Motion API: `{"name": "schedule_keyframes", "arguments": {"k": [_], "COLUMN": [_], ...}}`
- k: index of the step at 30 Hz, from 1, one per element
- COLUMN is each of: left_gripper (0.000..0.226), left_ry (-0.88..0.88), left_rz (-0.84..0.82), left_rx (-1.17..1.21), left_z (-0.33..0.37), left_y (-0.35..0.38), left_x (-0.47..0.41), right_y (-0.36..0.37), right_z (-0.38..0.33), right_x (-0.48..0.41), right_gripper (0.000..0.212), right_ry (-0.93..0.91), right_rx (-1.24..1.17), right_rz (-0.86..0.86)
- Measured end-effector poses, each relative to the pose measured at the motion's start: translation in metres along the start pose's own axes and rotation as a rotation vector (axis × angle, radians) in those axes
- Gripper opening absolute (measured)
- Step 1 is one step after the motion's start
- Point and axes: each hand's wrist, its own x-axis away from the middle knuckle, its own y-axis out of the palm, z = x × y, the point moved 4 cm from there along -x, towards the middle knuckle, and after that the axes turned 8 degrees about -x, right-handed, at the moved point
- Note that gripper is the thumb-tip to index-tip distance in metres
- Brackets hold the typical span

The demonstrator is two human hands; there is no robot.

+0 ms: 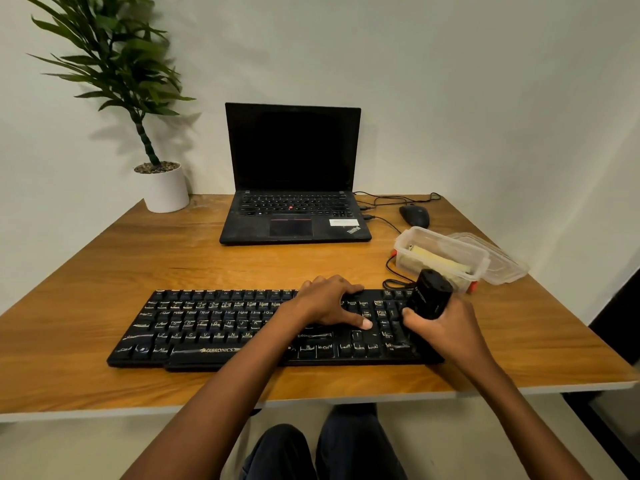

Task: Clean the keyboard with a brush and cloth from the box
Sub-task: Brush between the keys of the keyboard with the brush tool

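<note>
Black keyboard point(242, 327) lies near the front edge of the wooden table point(104, 271); spacebar reads "ZEBRONICS". Left hand point(329, 303) rests on the keys, fingers spread and fairly straight. Right hand point(446, 327) grips a black cylindrical tool point(429, 294) over the number pad; its tip is hidden. Just behind stands a clear plastic box point(415, 266) holding a yellowish cloth point(436, 259), with the lid point(502, 261) beside it. Laptop point(294, 174) marked "ThinkPad".
</note>
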Motion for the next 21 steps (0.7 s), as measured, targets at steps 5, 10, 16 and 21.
{"name": "schedule_keyframes", "arguments": {"k": [5,10,16,21], "left_gripper": [0.081,0.081,0.082,0.082], "left_ry": [-0.002,0.001,0.014,0.010], "left_rz": [0.013,0.012,0.006,0.007], "left_rx": [-0.004,-0.008,-0.028,-0.019], "left_z": [0.000,0.000,0.001,0.001], "left_y": [0.001,0.001,0.000,0.000], "left_x": [0.001,0.000,0.003,0.003], "right_y": [0.007,0.003,0.016,0.032], "right_z": [-0.016,-0.006,-0.005,-0.007], "right_x": [0.002,0.035,-0.024,-0.071], "right_gripper": [0.036,0.029,0.028,0.039], "right_ry": [-0.065,0.075,0.058,0.053], "right_rx": [0.057,-0.096,0.036,0.091], "right_rz": [0.096,0.113,0.041,0.056]}}
